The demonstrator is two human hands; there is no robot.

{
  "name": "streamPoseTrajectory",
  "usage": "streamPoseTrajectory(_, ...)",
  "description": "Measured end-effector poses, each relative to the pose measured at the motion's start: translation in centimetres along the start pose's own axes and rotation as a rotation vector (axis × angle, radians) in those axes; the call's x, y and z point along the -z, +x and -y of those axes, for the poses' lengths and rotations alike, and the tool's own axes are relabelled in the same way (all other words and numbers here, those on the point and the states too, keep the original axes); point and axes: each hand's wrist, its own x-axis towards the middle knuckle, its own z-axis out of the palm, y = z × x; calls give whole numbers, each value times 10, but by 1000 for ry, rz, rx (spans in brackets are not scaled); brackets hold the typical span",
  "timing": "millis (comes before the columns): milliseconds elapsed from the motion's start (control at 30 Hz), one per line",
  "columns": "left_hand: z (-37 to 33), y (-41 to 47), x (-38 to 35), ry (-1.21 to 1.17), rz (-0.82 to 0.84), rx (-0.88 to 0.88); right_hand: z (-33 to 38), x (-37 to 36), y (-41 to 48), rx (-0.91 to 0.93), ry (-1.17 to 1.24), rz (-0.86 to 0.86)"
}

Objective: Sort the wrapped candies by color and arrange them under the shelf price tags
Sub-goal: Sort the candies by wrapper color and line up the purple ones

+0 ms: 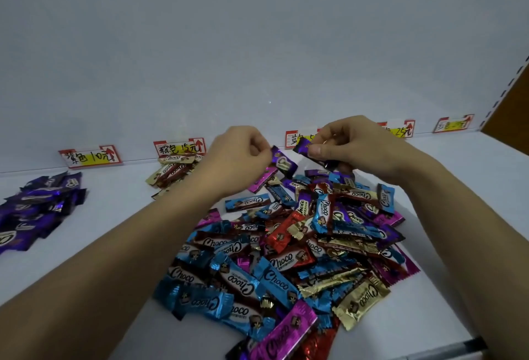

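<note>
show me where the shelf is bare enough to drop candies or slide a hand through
Bare shelf lies between the purple pile and the gold pile, and below the two far-right price tags. Crowded: the mixed heap in the middle, with the left hand and right hand each pinching a purple candy over its far edge.

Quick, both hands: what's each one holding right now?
Left hand: closed, pinching a purple candy.
Right hand: closed, holding a second purple candy.

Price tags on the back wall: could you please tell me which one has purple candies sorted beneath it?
The leftmost price tag: a purple pile lies before it, whereas the next tag has gold-brown candies.
</note>
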Motion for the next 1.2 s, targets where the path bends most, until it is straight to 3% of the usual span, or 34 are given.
streamPoseTrajectory(200,31,-37,53,-170,-237,129,30,-49,-7,68,174,-71)
streamPoseTrajectory(433,81,-112,116,-226,-447,271,85,-107,11,157,-62,131)
streamPoseTrajectory(567,112,-150,144,-288,-565,378,114,-163,37,160,-35,216)
streamPoseTrajectory(667,136,-168,165,-191,-707,389,132,-208,61,127,7,254)
streamPoseTrajectory(767,153,-181,178,77,-811,365,150,-250,82,93,13,257)
streamPoseTrajectory(867,157,-190,178,295,-809,266,161,-283,96,43,31,254)
streamPoseTrajectory(1000,170,-198,173,523,-666,139,165,-308,106,-31,76,225)
streamPoseTrajectory(1200,177,-194,167,653,-482,111,161,-305,108,63,-50,240)
